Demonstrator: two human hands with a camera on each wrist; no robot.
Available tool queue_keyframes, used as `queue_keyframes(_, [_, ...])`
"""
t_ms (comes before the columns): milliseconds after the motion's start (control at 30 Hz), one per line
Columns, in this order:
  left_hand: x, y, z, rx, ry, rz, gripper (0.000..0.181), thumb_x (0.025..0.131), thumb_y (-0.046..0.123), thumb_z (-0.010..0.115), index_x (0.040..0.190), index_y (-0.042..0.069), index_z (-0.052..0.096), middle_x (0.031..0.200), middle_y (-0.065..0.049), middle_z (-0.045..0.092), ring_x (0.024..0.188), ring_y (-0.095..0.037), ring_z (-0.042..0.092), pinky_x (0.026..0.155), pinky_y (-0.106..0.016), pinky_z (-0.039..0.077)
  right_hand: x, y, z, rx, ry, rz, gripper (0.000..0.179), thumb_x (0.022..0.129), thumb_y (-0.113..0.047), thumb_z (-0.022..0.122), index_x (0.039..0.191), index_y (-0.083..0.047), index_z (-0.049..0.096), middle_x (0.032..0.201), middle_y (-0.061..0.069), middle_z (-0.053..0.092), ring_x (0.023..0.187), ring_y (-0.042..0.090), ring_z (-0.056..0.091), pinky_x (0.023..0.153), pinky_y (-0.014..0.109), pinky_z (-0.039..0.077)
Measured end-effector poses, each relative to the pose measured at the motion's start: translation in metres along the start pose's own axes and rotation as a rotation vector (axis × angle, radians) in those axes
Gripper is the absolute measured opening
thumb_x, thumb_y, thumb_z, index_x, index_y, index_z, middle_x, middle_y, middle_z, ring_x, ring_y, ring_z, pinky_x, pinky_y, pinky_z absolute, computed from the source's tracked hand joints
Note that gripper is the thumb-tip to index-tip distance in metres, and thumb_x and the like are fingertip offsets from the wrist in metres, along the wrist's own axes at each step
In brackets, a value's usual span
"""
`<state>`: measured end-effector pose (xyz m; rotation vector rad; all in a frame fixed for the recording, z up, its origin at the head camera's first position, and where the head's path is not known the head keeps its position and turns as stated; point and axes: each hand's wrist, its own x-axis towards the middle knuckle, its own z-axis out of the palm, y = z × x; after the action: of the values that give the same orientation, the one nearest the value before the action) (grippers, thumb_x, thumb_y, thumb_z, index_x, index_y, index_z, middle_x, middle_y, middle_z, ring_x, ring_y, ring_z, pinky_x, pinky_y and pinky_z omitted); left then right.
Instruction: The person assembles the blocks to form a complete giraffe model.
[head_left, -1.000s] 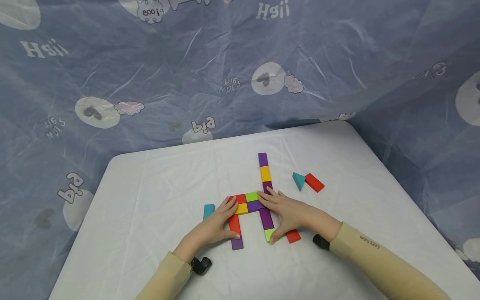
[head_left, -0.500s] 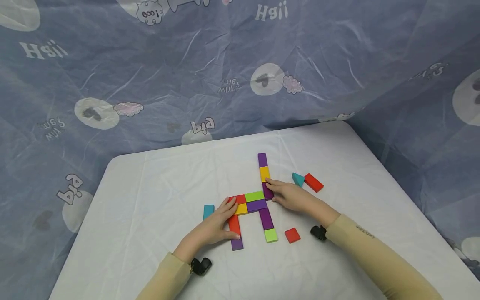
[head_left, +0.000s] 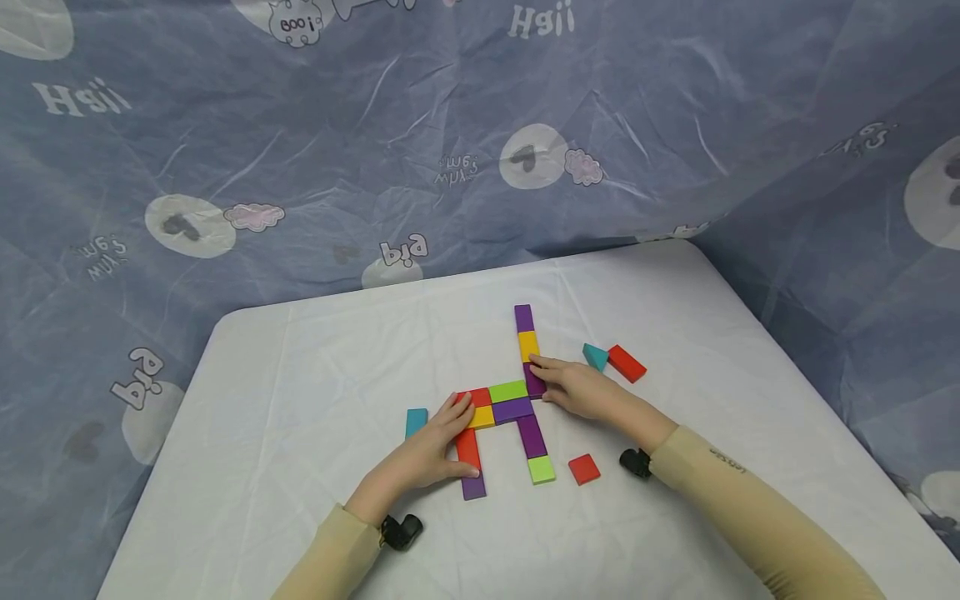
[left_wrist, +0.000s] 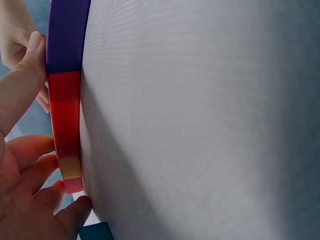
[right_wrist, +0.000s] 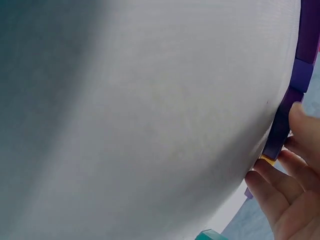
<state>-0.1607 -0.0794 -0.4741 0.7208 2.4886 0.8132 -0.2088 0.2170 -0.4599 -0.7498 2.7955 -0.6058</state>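
Observation:
Flat coloured blocks lie joined in a pattern on the white table. My left hand (head_left: 427, 450) rests on its left side, fingertips on the red block (head_left: 476, 397) and yellow block (head_left: 482, 417). Its thumb lies near where the long red block (head_left: 468, 450) meets a purple block (head_left: 473, 487). Farther right, my right hand (head_left: 585, 389) touches a dark purple block (head_left: 534, 382), fingertips toward its far end and thumb by its near end. In the right wrist view, that dark purple block (right_wrist: 280, 130) sits beside my thumb and fingers. Beyond it continue a yellow block (head_left: 528, 345) and another purple block (head_left: 523, 317).
A green block (head_left: 508, 391) and violet block (head_left: 512, 410) bridge the middle. Below are a purple block (head_left: 532, 437) and green square (head_left: 542, 469). Loose pieces include a red square (head_left: 584, 469), teal triangle (head_left: 596, 357), red rectangle (head_left: 627, 363) and blue block (head_left: 416, 422).
My right hand has moved up from the middle junction to the dark purple block, uncovering the lower purple and green blocks and the red square. My left hand has stayed put.

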Motion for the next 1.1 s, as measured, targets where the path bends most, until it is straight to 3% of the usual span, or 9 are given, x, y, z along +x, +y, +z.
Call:
queue_keyframes(167, [0.000, -0.001, -0.001, 0.003, 0.002, -0.002, 0.096, 0.081, 0.044, 0.078, 0.156, 0.013, 0.027, 0.167, 0.002, 0.014, 0.155, -0.025, 0.003, 0.118, -0.051, 0.030, -0.009, 0.001, -0.010, 0.022, 0.077, 0.023, 0.052, 0.093, -0.021, 0.069, 0.141, -0.007, 0.055, 0.150, 0.008, 0.049, 0.138, 0.029, 0.048, 0.106, 0.045, 0.046])
queue_keyframes(300, [0.001, -0.001, -0.001, 0.003, 0.002, 0.002, 0.096, 0.081, 0.043, 0.078, 0.156, 0.013, 0.027, 0.167, 0.001, 0.014, 0.155, -0.025, 0.003, 0.118, -0.050, 0.030, -0.024, 0.012, -0.029, 0.014, 0.249, 0.091, 0.034, 0.091, -0.017, 0.070, 0.124, -0.006, 0.068, 0.124, 0.010, 0.067, 0.109, 0.028, 0.064, 0.092, 0.046, 0.055])
queue_keyframes(400, [0.001, -0.001, -0.001, 0.000, 0.004, 0.004, 0.096, 0.081, 0.042, 0.078, 0.156, 0.012, 0.027, 0.167, 0.001, 0.014, 0.155, -0.025, 0.003, 0.118, -0.051, 0.030, -0.036, 0.030, -0.043, 0.019, 0.324, 0.212, 0.030, 0.090, -0.015, 0.071, 0.116, -0.003, 0.069, 0.110, 0.014, 0.067, 0.094, 0.030, 0.062, 0.083, 0.048, 0.055])
queue_keyframes(533, [0.001, -0.002, -0.002, 0.003, 0.005, 0.005, 0.096, 0.082, 0.042, 0.078, 0.156, 0.013, 0.026, 0.167, 0.001, 0.013, 0.155, -0.025, 0.003, 0.118, -0.051, 0.030, -0.048, 0.055, -0.048, 0.034, 0.240, 0.394, 0.044, 0.087, -0.018, 0.073, 0.122, 0.006, 0.061, 0.112, 0.026, 0.060, 0.099, 0.039, 0.059, 0.084, 0.053, 0.053])
queue_keyframes(633, [0.001, -0.003, -0.001, 0.008, 0.006, 0.005, 0.095, 0.082, 0.042, 0.078, 0.156, 0.013, 0.026, 0.167, 0.001, 0.013, 0.155, -0.025, 0.003, 0.118, -0.051, 0.030, -0.052, 0.068, -0.043, 0.053, 0.169, 0.464, 0.050, 0.086, -0.018, 0.074, 0.123, 0.011, 0.056, 0.110, 0.030, 0.057, 0.097, 0.040, 0.058, 0.083, 0.053, 0.053])
queue_keyframes(767, [0.000, -0.002, -0.001, 0.016, 0.009, 0.010, 0.095, 0.081, 0.043, 0.077, 0.156, 0.012, 0.027, 0.167, 0.000, 0.014, 0.155, -0.026, 0.004, 0.118, -0.050, 0.030, -0.051, 0.080, -0.036, 0.052, 0.221, 0.488, 0.044, 0.085, -0.013, 0.073, 0.117, 0.013, 0.060, 0.102, 0.028, 0.059, 0.088, 0.037, 0.058, 0.080, 0.051, 0.053])
queue_keyframes(900, [0.000, -0.002, -0.001, 0.015, 0.009, 0.009, 0.096, 0.081, 0.044, 0.078, 0.156, 0.012, 0.027, 0.166, 0.000, 0.014, 0.155, -0.026, 0.004, 0.118, -0.050, 0.031, -0.039, 0.084, -0.039, 0.055, 0.292, 0.527, 0.043, 0.085, -0.015, 0.072, 0.115, 0.014, 0.061, 0.101, 0.029, 0.058, 0.086, 0.036, 0.057, 0.078, 0.049, 0.053])
queue_keyframes(1100, [0.000, -0.003, 0.001, 0.022, 0.008, 0.015, 0.095, 0.081, 0.045, 0.077, 0.156, 0.011, 0.028, 0.166, 0.000, 0.014, 0.155, -0.026, 0.004, 0.118, -0.050, 0.030, 0.000, 0.073, -0.055, 0.170, 0.262, 0.654, 0.051, 0.089, -0.026, 0.069, 0.123, 0.010, 0.057, 0.117, 0.029, 0.056, 0.101, 0.038, 0.053, 0.090, 0.051, 0.052])
